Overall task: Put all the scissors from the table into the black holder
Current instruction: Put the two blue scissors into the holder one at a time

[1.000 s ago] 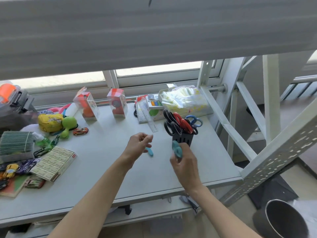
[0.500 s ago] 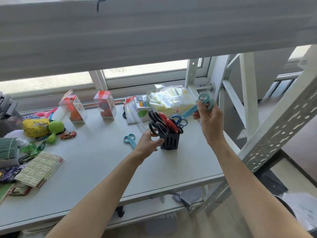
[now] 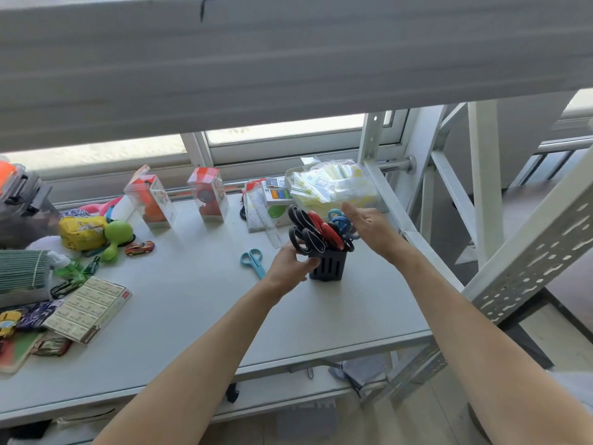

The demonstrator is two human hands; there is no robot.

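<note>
The black holder [image 3: 329, 268] stands on the white table [image 3: 199, 303] with several black, red and blue-handled scissors [image 3: 316, 231] sticking out of it. My left hand [image 3: 288, 264] grips the holder's left side. My right hand [image 3: 372, 232] hovers just right of the scissor handles, fingers apart and holding nothing. One pair of light blue scissors [image 3: 254, 262] lies flat on the table left of the holder, close to my left hand.
Toy boxes [image 3: 154, 197] [image 3: 208, 194], a ruler set [image 3: 261, 213] and a clear bag of packets [image 3: 333, 187] line the back edge. Toys, a small car [image 3: 139, 247] and a flat carton [image 3: 88, 308] crowd the left. A white shelf frame [image 3: 394, 207] borders the right.
My right hand came down from beside the shelf post and no longer holds the teal scissors. My left hand has closed around the holder.
</note>
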